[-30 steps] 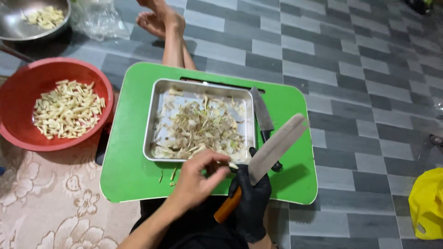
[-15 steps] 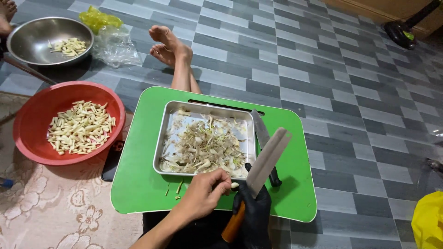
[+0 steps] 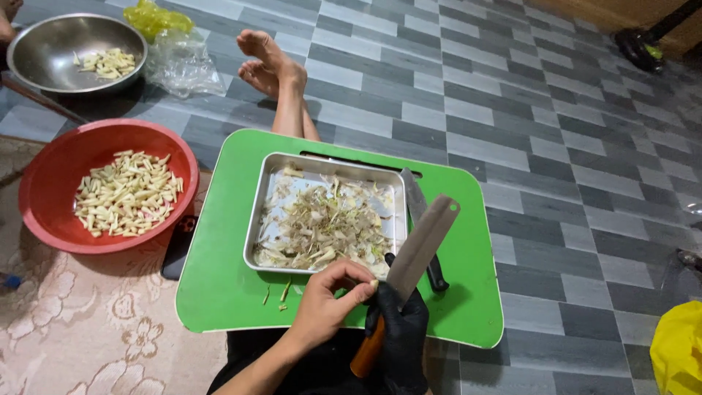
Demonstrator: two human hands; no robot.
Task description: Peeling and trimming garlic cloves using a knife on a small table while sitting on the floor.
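My right hand (image 3: 398, 333), in a black glove, grips a cleaver (image 3: 420, 245) by its orange handle, the blade pointing up and away over the green tray table (image 3: 219, 292). My bare left hand (image 3: 329, 300) pinches a small pale piece right beside the blade's base. Just beyond my hands sits a square metal tray (image 3: 259, 212) filled with peelings and trimmings. A second knife (image 3: 418, 212) lies along the tray's right side.
A red bowl (image 3: 51, 172) of pale cut pieces sits to the left on a patterned mat. A steel bowl (image 3: 44, 44) with a few pieces and plastic bags (image 3: 175, 51) lie farther back. My bare feet (image 3: 267, 62) stretch past the table. Something yellow (image 3: 676, 358) is at the lower right.
The view has tilted up slightly, so everything sits lower in frame. My hands stay together at the tray's near edge, the cleaver still raised.
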